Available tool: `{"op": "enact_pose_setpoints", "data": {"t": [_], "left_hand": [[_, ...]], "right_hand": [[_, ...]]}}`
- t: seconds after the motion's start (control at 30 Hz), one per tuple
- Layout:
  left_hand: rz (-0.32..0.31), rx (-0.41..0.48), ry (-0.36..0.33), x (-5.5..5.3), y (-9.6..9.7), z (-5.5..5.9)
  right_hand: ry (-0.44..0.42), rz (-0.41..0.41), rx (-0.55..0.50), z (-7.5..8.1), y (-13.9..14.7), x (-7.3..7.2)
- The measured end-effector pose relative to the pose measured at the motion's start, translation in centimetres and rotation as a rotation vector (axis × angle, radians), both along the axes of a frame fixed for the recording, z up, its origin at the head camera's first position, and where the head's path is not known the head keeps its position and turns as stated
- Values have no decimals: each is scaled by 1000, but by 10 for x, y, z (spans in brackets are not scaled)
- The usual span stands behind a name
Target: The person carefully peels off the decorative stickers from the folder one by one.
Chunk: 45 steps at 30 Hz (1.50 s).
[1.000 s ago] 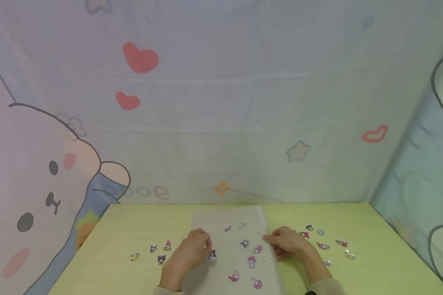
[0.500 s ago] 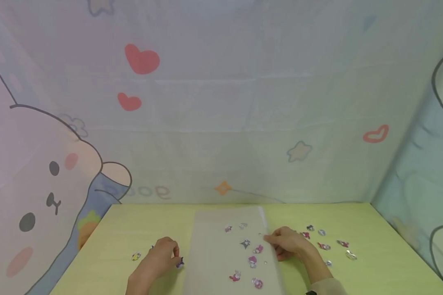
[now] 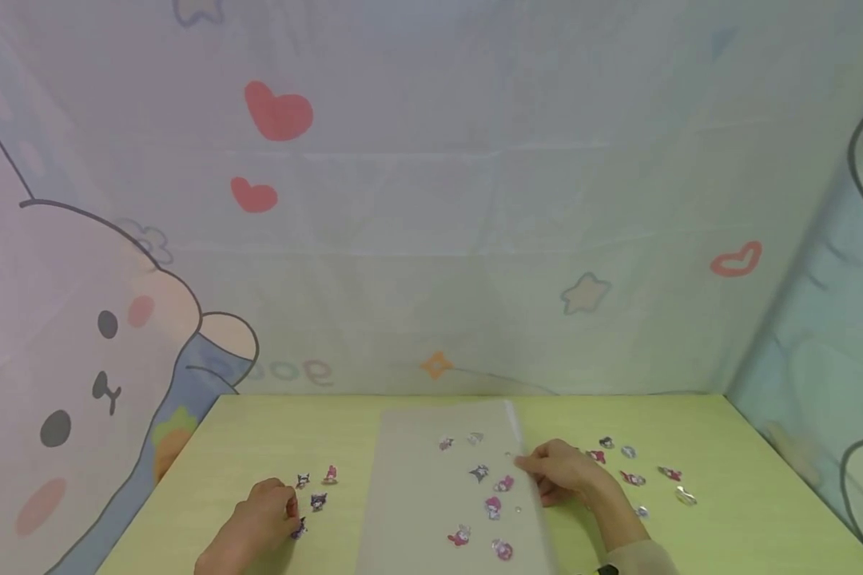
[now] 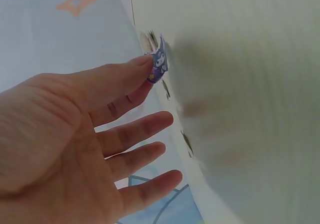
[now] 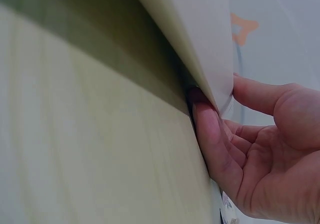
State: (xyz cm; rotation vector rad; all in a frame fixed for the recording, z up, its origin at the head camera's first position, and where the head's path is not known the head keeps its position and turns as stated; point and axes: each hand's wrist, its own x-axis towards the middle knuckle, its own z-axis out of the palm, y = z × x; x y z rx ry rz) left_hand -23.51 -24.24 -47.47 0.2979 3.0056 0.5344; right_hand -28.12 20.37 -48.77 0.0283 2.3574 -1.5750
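Observation:
My left hand [image 3: 255, 519] is low over the left of the table, pinching a small purple character sticker [image 4: 159, 62] between thumb and index finger. Its other fingers are spread in the left wrist view. Close by lie a dark purple sticker [image 3: 319, 501], a smaller dark one [image 3: 303, 480] and a pink one [image 3: 330, 475]. My right hand [image 3: 564, 471] grips the right edge of a pale sheet [image 3: 410, 479], thumb on top and a finger under it. In the right wrist view, that edge of the sheet [image 5: 200, 34] is raised off the table.
Several stickers lie on the sheet's right half, among them a pink one [image 3: 493, 507] and a grey star-like one [image 3: 479, 473]. More stickers are scattered right of my right hand, including a red one [image 3: 632, 478] and a clear one [image 3: 686, 496]. A printed cloth [image 3: 431, 200] hangs behind the table.
My left hand has moved left from above the sheet to the stickers at the left, carrying the purple sticker along. My right hand stays at the sheet's edge.

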Motion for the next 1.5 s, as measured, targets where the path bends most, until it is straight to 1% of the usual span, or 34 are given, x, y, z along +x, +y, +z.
{"op": "enact_pose_setpoints", "data": {"t": [0.1, 0.3, 0.5, 0.73, 0.87, 1.0, 1.1, 1.2, 1.37, 1.5], "left_hand": [[2, -19, -12, 1, 2, 2], [8, -89, -12, 0, 4, 0], [24, -116, 36, 2, 3, -2], [35, -155, 80, 5, 6, 0], [20, -154, 94, 6, 9, 1], [-16, -111, 109, 4, 17, 1], [-51, -78, 144, 1, 26, 1], [-91, -31, 158, 0, 42, 6], [-146, 112, 137, -2, 83, 24], [-181, 177, 139, -4, 116, 36]], "right_hand": [[-4, 0, -6, -1, 0, 1], [-9, 4, -11, -3, 0, 1], [-6, 11, -5, -4, -1, 1], [-3, 16, -4, -5, -1, 1], [-6, 14, -3, -6, -1, 1], [-4, 5, 1, -6, -2, 1], [-5, 12, -1, -5, -2, 1], [-7, 21, 2, -4, -1, 0], [1, 8, 18, -2, 3, -1], [-6, 4, 4, -2, 3, -2]]}}
